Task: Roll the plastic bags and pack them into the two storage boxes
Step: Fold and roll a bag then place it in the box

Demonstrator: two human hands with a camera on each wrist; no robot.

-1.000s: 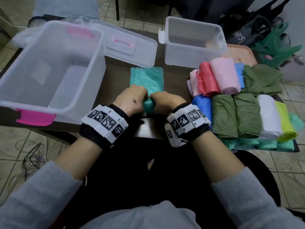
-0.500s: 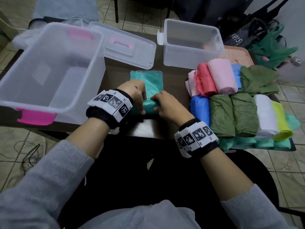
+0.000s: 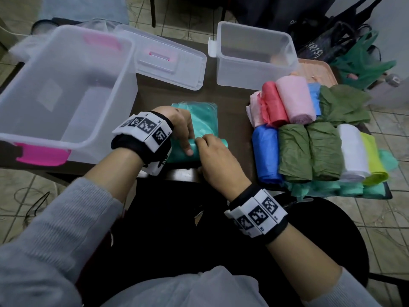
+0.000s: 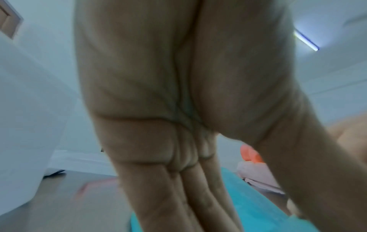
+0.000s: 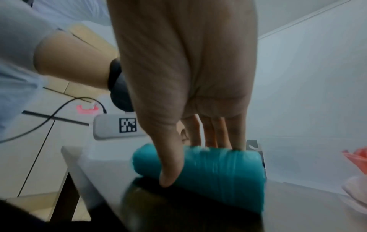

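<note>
A teal plastic bag (image 3: 204, 116) lies on the dark table (image 3: 234, 103), its near end wound into a roll (image 3: 221, 144). My left hand (image 3: 186, 138) lies over the roll's left part, fingers straight and pressed on the bag (image 4: 258, 204). My right hand (image 3: 212, 149) grips the roll (image 5: 218, 172), thumb on its near side and fingers over its far side. The big clear storage box (image 3: 44, 141) with pink latches stands at the left. A smaller clear box (image 3: 254, 78) stands at the back, right of centre. I see no bags in either box.
The big box's lid (image 3: 168, 60) lies behind the teal bag. Several rolled bags (image 3: 309, 147) in pink, red, blue, green, white and yellow are stacked at the right, over teal ones at the table's edge. Dark and green bags (image 3: 354, 56) lie on the floor at the far right.
Both hands have pushed the roll away from me along the teal bag, so less flat bag shows. My left wrist went forward and my right wrist dropped back.
</note>
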